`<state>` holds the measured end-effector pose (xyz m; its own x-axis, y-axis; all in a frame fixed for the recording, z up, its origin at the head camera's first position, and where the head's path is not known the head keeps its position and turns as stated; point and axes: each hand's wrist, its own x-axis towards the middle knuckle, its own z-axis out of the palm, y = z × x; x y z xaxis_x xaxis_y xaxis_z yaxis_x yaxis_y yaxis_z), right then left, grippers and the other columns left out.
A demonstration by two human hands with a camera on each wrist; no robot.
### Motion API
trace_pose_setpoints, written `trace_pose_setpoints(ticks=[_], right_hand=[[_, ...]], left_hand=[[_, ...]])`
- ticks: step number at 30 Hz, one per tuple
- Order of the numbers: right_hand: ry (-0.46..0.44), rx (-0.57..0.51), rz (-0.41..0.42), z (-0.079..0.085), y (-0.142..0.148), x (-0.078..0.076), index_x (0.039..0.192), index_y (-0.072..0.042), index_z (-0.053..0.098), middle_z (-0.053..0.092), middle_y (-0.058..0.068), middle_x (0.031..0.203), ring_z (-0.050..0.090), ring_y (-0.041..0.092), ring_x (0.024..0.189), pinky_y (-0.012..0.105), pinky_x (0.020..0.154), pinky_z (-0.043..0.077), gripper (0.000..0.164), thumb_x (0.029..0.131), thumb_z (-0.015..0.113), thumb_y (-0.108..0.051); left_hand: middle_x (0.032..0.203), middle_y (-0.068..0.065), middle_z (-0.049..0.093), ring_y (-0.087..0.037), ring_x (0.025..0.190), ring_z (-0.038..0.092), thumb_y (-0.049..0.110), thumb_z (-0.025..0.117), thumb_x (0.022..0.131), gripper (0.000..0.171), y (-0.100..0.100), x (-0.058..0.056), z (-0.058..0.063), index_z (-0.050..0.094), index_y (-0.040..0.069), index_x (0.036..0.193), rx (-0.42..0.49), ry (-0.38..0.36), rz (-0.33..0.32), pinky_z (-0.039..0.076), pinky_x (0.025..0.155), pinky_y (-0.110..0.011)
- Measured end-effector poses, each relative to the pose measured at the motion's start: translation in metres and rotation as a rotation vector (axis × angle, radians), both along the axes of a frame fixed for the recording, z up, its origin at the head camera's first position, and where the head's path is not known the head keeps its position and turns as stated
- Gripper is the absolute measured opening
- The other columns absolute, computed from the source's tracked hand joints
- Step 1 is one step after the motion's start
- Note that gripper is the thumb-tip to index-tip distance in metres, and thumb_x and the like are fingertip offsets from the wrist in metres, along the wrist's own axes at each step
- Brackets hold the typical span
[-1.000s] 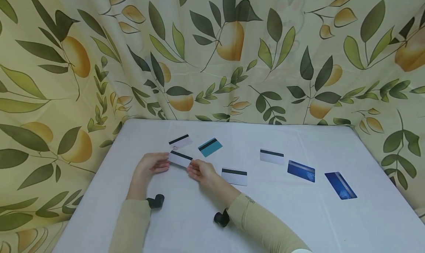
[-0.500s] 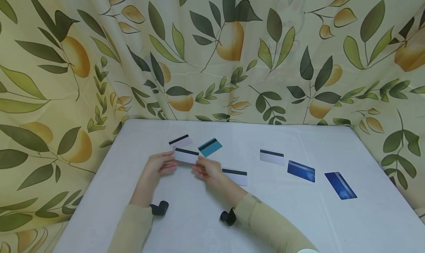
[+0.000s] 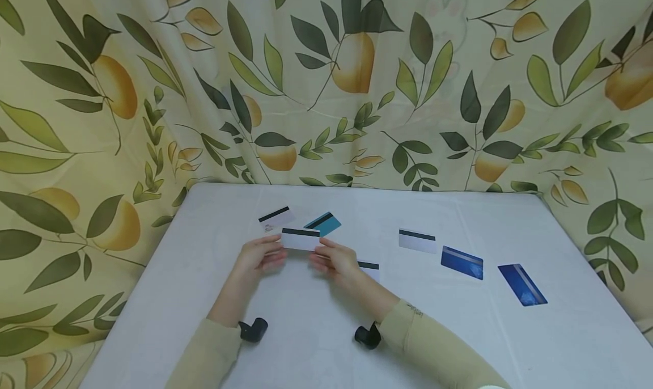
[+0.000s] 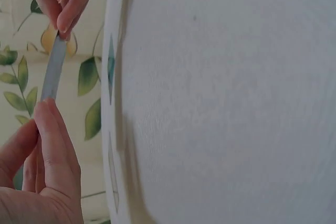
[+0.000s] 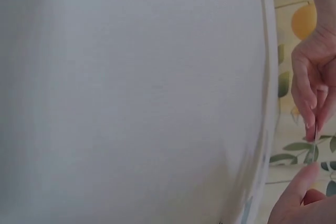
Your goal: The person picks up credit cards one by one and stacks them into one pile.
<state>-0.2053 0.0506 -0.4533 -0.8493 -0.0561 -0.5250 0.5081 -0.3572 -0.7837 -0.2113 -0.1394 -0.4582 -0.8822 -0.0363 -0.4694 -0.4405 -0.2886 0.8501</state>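
A white card with a black magnetic stripe (image 3: 300,240) is held up between both hands, raised off the table. My left hand (image 3: 259,256) pinches its left end, and my right hand (image 3: 338,259) pinches the right end. The left wrist view shows the card (image 4: 53,69) nearly edge-on between the fingertips of the two hands. Behind it in the head view lie a teal striped card (image 3: 329,223), partly covered by the held card, and a pale striped card (image 3: 275,219). Another white striped card (image 3: 369,270) is partly hidden behind my right hand.
Further right on the white table (image 3: 459,332) lie a white striped card (image 3: 417,241), a blue card (image 3: 462,262) and a second blue card (image 3: 522,285). A curtain with fruit and leaf print (image 3: 326,122) hangs behind the far edge.
Both hands have moved right with the white card, which has turned from slanting to nearly level. It now overlaps the teal card in view. The other cards have stayed put.
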Motion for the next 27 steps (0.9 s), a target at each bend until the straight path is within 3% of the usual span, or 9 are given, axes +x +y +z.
trace_pose_setpoints(ticks=[9, 19, 27], right_hand=[[0.005, 0.040, 0.029, 0.006, 0.022, 0.009, 0.126, -0.003, 0.054, 0.068, 0.011, 0.091, 0.068, 0.015, 0.072, 0.028, 0.067, 0.057, 0.039, 0.087, 0.059, -0.002], [0.022, 0.089, 0.005, 0.004, 0.044, 0.020, 0.125, -0.001, 0.054, 0.068, 0.011, 0.090, 0.068, 0.017, 0.074, 0.032, 0.070, 0.056, 0.039, 0.086, 0.060, -0.002], [0.027, 0.118, 0.015, 0.004, 0.062, 0.029, 0.127, -0.001, 0.052, 0.068, 0.013, 0.095, 0.068, 0.016, 0.076, 0.027, 0.066, 0.057, 0.042, 0.086, 0.060, -0.004]], left_hand=[[0.076, -0.006, 0.067, -0.014, 0.062, 0.066, -0.005, 0.058, 0.083, 0.038, 0.020, 0.007, 0.000, 0.053, -0.006, 0.121, -0.020, 0.015, -0.014, 0.057, 0.061, -0.028], [0.079, -0.009, 0.067, -0.017, 0.064, 0.067, -0.004, 0.060, 0.083, 0.035, 0.041, 0.015, -0.003, 0.056, -0.007, 0.118, -0.013, 0.043, -0.031, 0.057, 0.062, -0.030], [0.083, -0.009, 0.067, -0.016, 0.065, 0.067, 0.001, 0.061, 0.084, 0.032, 0.058, 0.023, -0.004, 0.059, -0.005, 0.116, -0.051, 0.048, -0.072, 0.057, 0.062, -0.029]])
